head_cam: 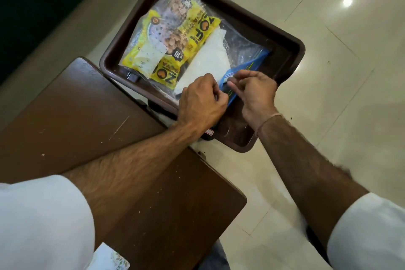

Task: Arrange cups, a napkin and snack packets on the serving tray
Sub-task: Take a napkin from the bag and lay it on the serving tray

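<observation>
A person in white short sleeves works both hands over a dark brown, glossy plastic serving tray (291, 50) with rounded corners and raised walls, which sits partly on a scuffed brown wooden worktop (72, 120) and juts out over a pale, polished tile floor (339, 98) that mirrors ceiling lights. The left hand (202, 101) is curled nearly closed, its fingers (215, 96) pinching the near end of a blue-edged clear plastic packet (245, 68); the right hand (255, 92) is likewise bent, thumb and fingers (233, 83) drawn together on the same blue strip, the two hands almost touching. A thin thread band (269, 119) circles the right wrist. Just beyond the fingertips, a flat white folded napkin (206, 63), soft and matte, lies inside the crinkled transparent packet on the tray floor. Farther from the fingers, toward the tray's far wall, lie yellow crinkly plastic snack packets (175, 35) with clear windows showing round tan pieces; they overlap one another and the napkin's edge, with black lettering and a round price mark on the nearest one. A small white printed card (111, 257) is visible at the worktop's near edge, close to the left sleeve (41, 223). No cups are visible.
</observation>
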The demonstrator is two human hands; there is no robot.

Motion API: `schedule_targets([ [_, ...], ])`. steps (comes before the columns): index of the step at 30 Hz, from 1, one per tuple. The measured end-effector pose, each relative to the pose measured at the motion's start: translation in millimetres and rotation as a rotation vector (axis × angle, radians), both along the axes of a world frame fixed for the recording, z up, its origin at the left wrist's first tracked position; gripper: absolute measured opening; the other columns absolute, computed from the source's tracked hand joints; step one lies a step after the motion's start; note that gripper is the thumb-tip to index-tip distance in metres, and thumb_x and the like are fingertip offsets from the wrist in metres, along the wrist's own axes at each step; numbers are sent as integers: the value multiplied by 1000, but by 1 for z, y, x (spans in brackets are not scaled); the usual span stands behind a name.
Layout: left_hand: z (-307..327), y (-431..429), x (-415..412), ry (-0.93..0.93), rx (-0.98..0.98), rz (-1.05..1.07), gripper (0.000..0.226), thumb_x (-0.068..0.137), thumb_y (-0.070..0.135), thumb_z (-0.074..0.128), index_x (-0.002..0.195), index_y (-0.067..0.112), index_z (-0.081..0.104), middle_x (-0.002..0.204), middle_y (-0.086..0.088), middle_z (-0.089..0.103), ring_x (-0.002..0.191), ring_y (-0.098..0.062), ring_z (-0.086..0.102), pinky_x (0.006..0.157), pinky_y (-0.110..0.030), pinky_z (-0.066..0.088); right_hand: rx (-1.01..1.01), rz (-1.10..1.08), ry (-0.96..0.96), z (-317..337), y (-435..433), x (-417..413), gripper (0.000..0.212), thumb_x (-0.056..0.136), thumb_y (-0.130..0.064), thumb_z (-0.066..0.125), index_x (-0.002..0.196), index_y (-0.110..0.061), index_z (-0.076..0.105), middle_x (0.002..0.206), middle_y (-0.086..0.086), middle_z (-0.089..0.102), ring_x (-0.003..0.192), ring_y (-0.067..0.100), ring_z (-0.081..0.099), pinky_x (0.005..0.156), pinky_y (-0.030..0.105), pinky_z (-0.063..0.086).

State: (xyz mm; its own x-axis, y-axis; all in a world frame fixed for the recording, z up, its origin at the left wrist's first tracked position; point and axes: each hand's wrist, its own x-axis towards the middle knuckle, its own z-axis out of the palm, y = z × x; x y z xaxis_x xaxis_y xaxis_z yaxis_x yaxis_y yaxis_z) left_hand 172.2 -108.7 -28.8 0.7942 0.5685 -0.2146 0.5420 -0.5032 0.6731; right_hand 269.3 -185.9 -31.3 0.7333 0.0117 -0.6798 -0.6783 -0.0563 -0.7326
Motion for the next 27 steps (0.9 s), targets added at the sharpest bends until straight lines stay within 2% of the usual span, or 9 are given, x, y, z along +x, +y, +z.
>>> schedule_targets([
  [3, 7, -3, -4, -91, -33, 68, 12, 86, 23, 57, 86, 11, 55, 80, -2, 60, 73, -21, 56, 67, -39, 48, -391, 366, -297, -6, 4, 4, 27, 84, 6, 55, 99, -11, 70, 102, 9, 75, 89, 18, 72, 80, 27, 58],
  [5, 12, -2, -4, -211, -69, 142, 11, 88, 19, 55, 88, 8, 52, 78, 2, 53, 69, -14, 49, 61, -29, 43, -534, 560, -435, -5, 10, 9, 27, 84, -6, 66, 110, -8, 69, 110, 8, 73, 102, 18, 68, 94, 24, 51],
  [8, 22, -1, -6, -377, -115, 222, 6, 92, 14, 48, 89, 10, 44, 73, 12, 38, 60, -5, 41, 53, -10, 30, -646, 842, -469, -7, 27, 13, 54, 84, -29, 74, 127, -1, 59, 132, 17, 60, 126, 30, 54, 108, 40, 42],
  [11, 27, 0, -12, -429, -143, 246, 8, 94, 13, 45, 88, 13, 40, 71, 11, 39, 61, 0, 42, 54, -6, 30, -817, 1022, -279, -11, 50, 16, 55, 95, -40, 56, 138, -6, 52, 150, 16, 45, 142, 35, 35, 118, 40, 28],
  [13, 26, 0, -18, -417, -159, 253, 8, 94, 13, 45, 88, 12, 40, 73, 4, 43, 62, -2, 43, 55, -7, 30, -689, 958, -108, -11, 59, 17, 50, 102, -31, 46, 146, -6, 42, 156, 15, 38, 146, 35, 29, 120, 37, 21],
  [14, 24, 1, -21, -407, -163, 256, 8, 95, 13, 45, 89, 12, 40, 74, 1, 44, 63, -3, 44, 56, -7, 31, -569, 897, -69, -10, 61, 17, 48, 104, -25, 46, 146, -3, 42, 155, 17, 39, 145, 36, 32, 119, 37, 23],
  [18, 21, 5, -27, -381, -167, 258, 8, 97, 17, 44, 91, 13, 41, 78, 0, 47, 65, -2, 45, 56, -7, 33, -163, 541, -5, 8, 56, 11, 22, 96, 2, 56, 117, 2, 63, 123, 23, 65, 120, 38, 59, 109, 50, 44],
  [22, 23, 7, -30, -315, -200, 295, 13, 98, 23, 45, 93, 11, 45, 84, -6, 52, 68, -2, 47, 55, -6, 35, -106, 382, 76, 27, 18, 5, 35, 85, 3, 64, 120, 5, 65, 116, 24, 71, 106, 40, 70, 93, 58, 56],
  [27, 38, 2, -39, -218, -351, 360, 12, 95, 33, 57, 88, 24, 52, 77, 12, 55, 68, 2, 52, 57, -8, 35, 72, 321, 42, 68, -57, -15, 42, 89, 3, 59, 131, -3, 60, 126, 16, 70, 113, 33, 68, 88, 40, 58],
])
